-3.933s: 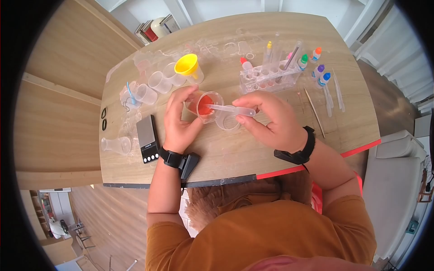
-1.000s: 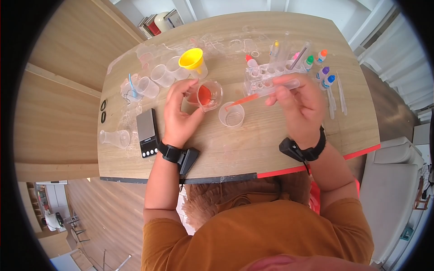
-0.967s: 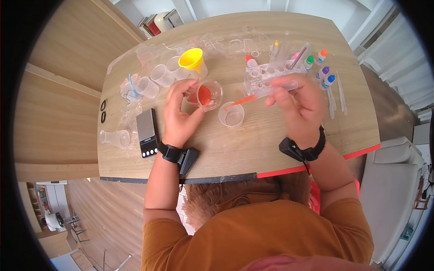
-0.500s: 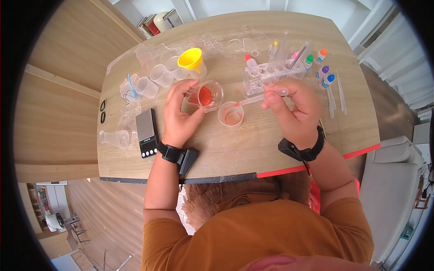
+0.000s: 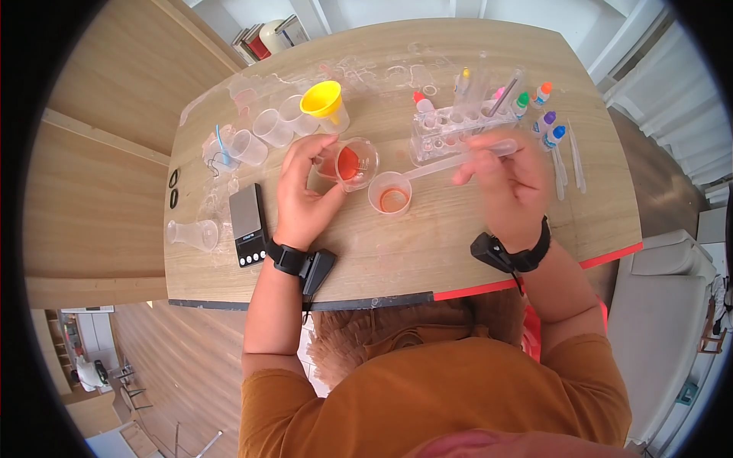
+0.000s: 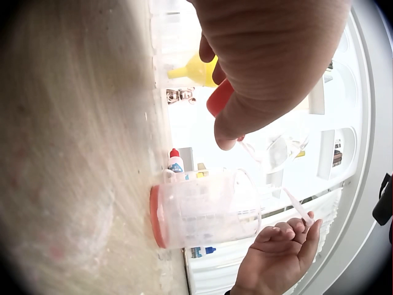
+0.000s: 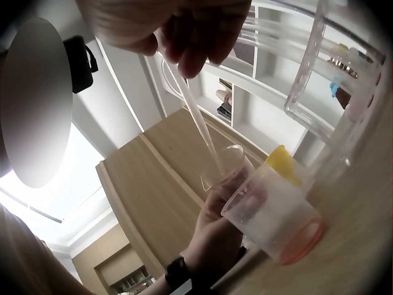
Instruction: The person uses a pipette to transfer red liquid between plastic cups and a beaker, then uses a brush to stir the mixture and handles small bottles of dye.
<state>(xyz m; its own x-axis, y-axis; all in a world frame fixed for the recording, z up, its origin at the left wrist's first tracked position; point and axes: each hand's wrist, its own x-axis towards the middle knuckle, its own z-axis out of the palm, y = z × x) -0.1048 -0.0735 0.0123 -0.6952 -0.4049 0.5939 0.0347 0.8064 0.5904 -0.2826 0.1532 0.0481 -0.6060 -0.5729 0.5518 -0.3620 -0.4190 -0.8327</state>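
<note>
My left hand [image 5: 305,195] grips a clear beaker [image 5: 369,162] of red-orange liquid, tilted over the table. Between the thumb and fingers of my right hand [image 5: 515,191] is a translucent plastic dropper [image 5: 437,165], its tip at the rim of a small clear cup [image 5: 379,200]. Little colour shows inside the dropper. The cup stands upright just right of the beaker, and a thin red layer covers its bottom, also plain on the cup [image 6: 209,212] in the left wrist view. In the right wrist view the dropper [image 7: 198,117] slants down from my fingers.
A test tube rack [image 5: 427,145] stands behind my right hand, with dropper bottles [image 5: 551,137] beside it. Plastic cups [image 5: 248,149], one bearing a yellow funnel [image 5: 321,99], line the back left. A black scale [image 5: 248,221] and a flask [image 5: 195,234] lie left.
The dropper, filled with orange liquid a second ago, now looks nearly drained and has drawn back right. Red liquid now covers the cup's bottom. Earlier, its tip was inside the beaker.
</note>
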